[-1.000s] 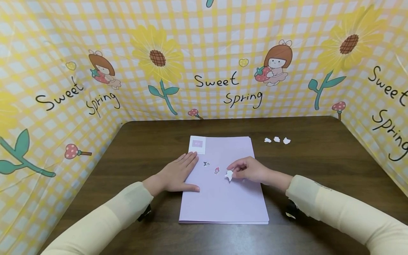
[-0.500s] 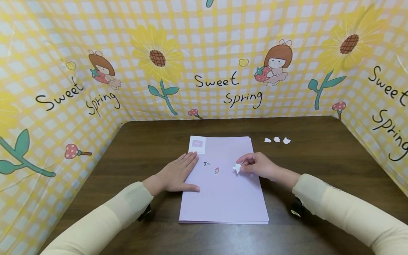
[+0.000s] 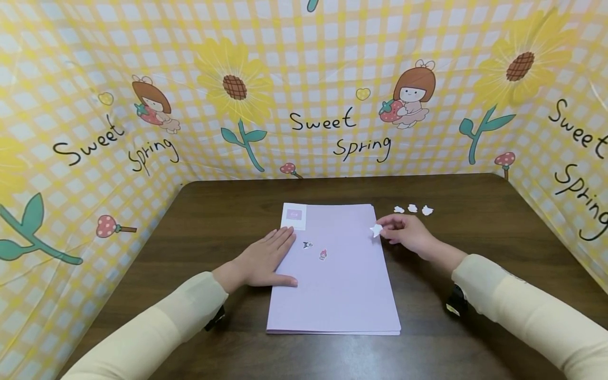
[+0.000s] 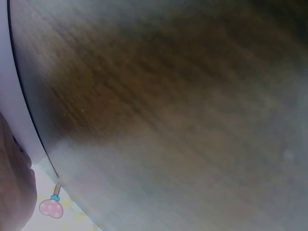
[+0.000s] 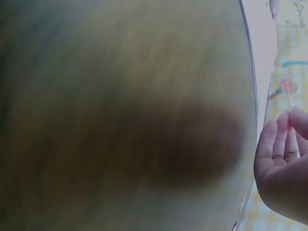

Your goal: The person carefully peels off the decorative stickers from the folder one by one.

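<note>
A lilac folder [image 3: 332, 295], seemingly of layered sheets, lies on the dark wooden table [image 3: 228, 206]. My left hand [image 3: 263, 258] rests flat on its left edge, fingers straight and thumb spread. Between thumb and fingertips my right hand [image 3: 408, 235] pinches a small white paper scrap [image 3: 376, 230] with an irregular outline, over the folder's upper right edge. Two small character stickers are on the folder: a black-and-white one [image 3: 307, 245] and a pink one [image 3: 323, 255]. In the right wrist view the right hand [image 5: 284, 163] shows its curled fingers; the scrap is hardly visible there.
Three white paper scraps [image 3: 412, 208] lie in a row on the table beyond the right hand. A white label with a purple square [image 3: 294, 214] marks the folder's upper left corner. A yellow checked cloth [image 3: 313, 79] encloses the back and sides.
My right hand has moved right and away from me, carrying the white scrap from the folder's middle to its upper right edge. The left hand has stayed put.
</note>
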### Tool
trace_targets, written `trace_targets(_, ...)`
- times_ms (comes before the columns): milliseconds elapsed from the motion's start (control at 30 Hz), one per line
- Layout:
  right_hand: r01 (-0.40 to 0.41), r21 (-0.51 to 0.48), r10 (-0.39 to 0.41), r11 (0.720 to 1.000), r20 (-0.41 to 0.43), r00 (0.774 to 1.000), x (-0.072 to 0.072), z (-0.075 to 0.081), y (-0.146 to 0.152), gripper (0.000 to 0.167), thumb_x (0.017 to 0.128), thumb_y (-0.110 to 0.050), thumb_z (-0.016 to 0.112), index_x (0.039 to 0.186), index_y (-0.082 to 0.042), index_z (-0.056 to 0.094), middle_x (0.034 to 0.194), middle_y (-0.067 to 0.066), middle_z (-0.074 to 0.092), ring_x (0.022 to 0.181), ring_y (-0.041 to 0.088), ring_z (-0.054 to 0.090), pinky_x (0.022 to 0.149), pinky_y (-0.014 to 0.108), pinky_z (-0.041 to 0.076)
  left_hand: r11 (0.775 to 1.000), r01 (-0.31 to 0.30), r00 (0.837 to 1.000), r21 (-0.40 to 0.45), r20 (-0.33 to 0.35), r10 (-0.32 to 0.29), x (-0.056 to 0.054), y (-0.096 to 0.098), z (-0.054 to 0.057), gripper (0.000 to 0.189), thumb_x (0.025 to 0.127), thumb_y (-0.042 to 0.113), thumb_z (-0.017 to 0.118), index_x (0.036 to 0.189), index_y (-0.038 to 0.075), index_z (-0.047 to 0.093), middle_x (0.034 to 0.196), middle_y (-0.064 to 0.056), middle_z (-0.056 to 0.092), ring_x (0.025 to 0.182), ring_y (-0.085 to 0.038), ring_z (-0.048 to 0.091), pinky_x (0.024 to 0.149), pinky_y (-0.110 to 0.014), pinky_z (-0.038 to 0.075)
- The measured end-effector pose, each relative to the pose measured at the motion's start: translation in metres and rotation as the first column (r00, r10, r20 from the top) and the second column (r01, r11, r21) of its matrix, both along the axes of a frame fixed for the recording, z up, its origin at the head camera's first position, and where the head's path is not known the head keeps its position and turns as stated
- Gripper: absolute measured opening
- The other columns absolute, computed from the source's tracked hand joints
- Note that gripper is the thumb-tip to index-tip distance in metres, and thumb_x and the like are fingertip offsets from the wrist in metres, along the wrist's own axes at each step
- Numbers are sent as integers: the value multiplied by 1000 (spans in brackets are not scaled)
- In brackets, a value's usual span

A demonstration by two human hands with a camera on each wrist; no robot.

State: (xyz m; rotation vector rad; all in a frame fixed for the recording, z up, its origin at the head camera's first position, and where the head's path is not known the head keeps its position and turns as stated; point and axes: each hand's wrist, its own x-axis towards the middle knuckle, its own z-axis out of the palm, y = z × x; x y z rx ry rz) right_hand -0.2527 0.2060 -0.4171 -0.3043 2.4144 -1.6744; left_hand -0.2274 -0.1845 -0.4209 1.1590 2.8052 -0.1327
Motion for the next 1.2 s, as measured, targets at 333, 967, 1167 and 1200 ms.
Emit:
trace_targets(333,107,-17,-107,994,5,994,-11,7,35,35,93,-4,65,124,9,57,102,17,64,86,15,62,74,28,55,1000,-7,1000,-9,6,7,0,0,-1,114,80,87,26,155,3,11,162,-13,4,147,-25,2,117,-39,5)
trace_targets(967,266,81,-268,961,20,963,-31,10,107,43,98,-17,59,134,4,50,101,-5,64,93,12,60,76,25,53,1000,-4,1000,14,15,4,1,0,1,113,81,86,29,155,3,13,161,-14,6,147,-26,3,117,-40,6)
trace_targets(1167,296,111,-300,949,20,954,-35,7,124,43,99,-17,58,135,5,49,100,-7,61,87,5,59,75,24,53,1000,1,1000,13,5,-1,1,0,0,113,80,86,28,155,2,13,161,-15,6,147,-26,4,117,-39,7)
trace_targets(1200,300,115,-304,947,18,952,-36,7,126,43,99,-17,57,135,6,49,100,-6,60,85,3,58,74,23,53,1000,3,1000,13,1,-3,0,0,0,114,80,86,28,155,2,14,161,-15,7,147,-26,4,117,-39,7)
